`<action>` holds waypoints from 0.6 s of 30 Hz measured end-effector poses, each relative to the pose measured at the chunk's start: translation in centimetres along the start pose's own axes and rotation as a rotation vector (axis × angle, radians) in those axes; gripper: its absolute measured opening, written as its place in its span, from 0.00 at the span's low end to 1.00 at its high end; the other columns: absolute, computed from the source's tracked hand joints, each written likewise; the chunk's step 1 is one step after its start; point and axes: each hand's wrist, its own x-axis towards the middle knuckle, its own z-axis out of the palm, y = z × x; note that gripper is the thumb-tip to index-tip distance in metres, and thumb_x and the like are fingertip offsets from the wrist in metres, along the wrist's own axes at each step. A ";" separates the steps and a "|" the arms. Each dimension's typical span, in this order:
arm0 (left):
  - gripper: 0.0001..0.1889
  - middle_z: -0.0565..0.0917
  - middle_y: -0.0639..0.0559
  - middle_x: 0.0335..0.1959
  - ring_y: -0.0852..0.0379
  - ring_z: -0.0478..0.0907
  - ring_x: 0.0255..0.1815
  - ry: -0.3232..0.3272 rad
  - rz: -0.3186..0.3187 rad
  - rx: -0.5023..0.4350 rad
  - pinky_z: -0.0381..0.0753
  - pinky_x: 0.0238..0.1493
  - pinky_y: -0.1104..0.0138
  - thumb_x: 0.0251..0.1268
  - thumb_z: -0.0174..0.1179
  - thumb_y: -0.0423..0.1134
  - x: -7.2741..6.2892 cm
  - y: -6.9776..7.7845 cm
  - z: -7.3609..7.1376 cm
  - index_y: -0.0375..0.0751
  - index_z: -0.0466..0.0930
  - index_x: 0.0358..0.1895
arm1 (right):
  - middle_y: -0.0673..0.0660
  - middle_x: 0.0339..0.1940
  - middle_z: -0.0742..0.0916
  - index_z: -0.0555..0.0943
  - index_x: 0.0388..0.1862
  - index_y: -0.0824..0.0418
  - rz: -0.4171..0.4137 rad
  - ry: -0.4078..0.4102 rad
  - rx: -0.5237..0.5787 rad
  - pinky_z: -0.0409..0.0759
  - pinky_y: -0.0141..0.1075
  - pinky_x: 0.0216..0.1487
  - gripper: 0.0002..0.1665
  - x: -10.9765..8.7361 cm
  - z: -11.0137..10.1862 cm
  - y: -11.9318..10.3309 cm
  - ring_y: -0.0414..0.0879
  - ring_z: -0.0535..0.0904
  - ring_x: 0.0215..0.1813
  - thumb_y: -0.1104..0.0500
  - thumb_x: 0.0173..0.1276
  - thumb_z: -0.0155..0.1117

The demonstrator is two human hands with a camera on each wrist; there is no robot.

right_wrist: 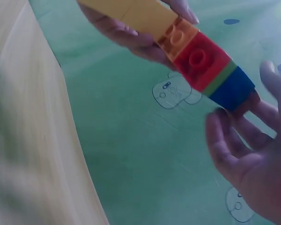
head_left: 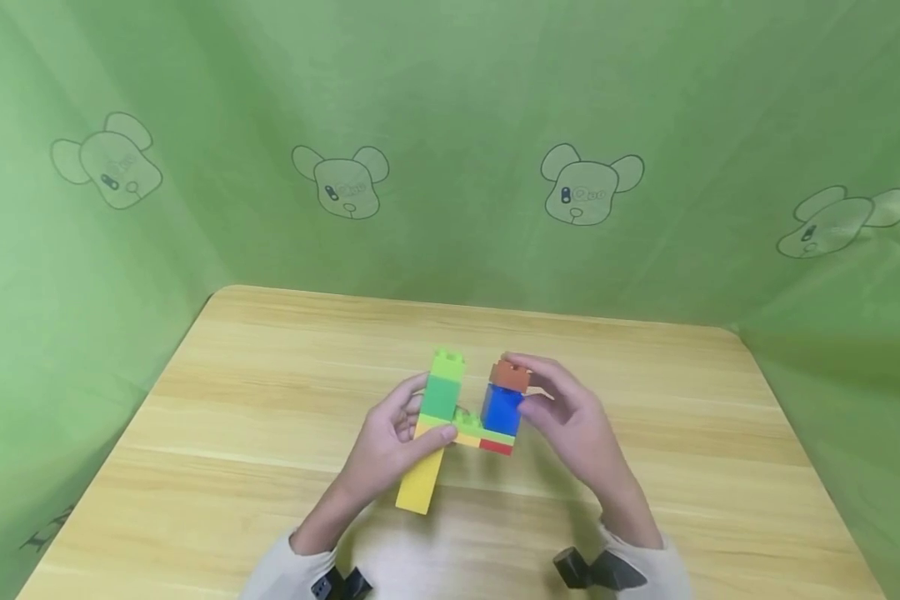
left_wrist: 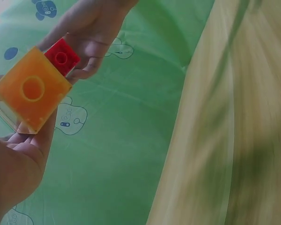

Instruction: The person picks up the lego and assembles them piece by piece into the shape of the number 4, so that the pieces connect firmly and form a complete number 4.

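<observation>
A model of joined toy building bricks is held above the table between both hands. My left hand [head_left: 390,442] grips it, thumb across the front, near a yellow column [head_left: 420,483] that points down. On the left rise a green brick [head_left: 439,398] and a lime brick [head_left: 447,364]. To the right, a blue brick [head_left: 504,410] stands over a red brick [head_left: 497,447], with a brown brick [head_left: 510,377] on top. My right hand [head_left: 573,425] has its fingers curled about the brown brick, its thumb beside the blue one. The right wrist view shows the red brick's hollow underside [right_wrist: 201,61].
A wooden table [head_left: 270,358] lies under the hands. Green cloth [head_left: 457,83] with printed animal heads hangs behind it and at both sides. Black devices [head_left: 600,571] are strapped at the two sleeves.
</observation>
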 end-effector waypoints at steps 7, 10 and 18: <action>0.35 0.83 0.33 0.57 0.47 0.88 0.48 0.001 -0.028 -0.027 0.91 0.44 0.59 0.69 0.66 0.32 -0.1 0.1 -0.1 0.32 0.64 0.76 | 0.55 0.77 0.71 0.61 0.81 0.55 -0.042 -0.184 -0.073 0.82 0.37 0.62 0.65 -0.1 -0.3 -0.2 0.48 0.72 0.69 0.69 0.46 0.87; 0.34 0.84 0.35 0.57 0.47 0.88 0.47 -0.002 -0.041 -0.040 0.91 0.43 0.60 0.70 0.66 0.33 -0.1 0.2 -0.1 0.32 0.64 0.76 | 0.55 0.81 0.65 0.54 0.83 0.53 -0.060 -0.216 -0.152 0.80 0.40 0.65 0.75 -0.3 -0.1 -0.2 0.49 0.68 0.73 0.65 0.41 0.91; 0.34 0.84 0.33 0.56 0.48 0.89 0.43 -0.024 -0.053 -0.072 0.90 0.40 0.62 0.71 0.65 0.33 -0.2 0.4 0.1 0.30 0.63 0.76 | 0.57 0.81 0.63 0.49 0.81 0.60 -0.135 -0.183 -0.246 0.82 0.42 0.62 0.73 -0.5 0.7 -0.5 0.55 0.72 0.70 0.65 0.45 0.90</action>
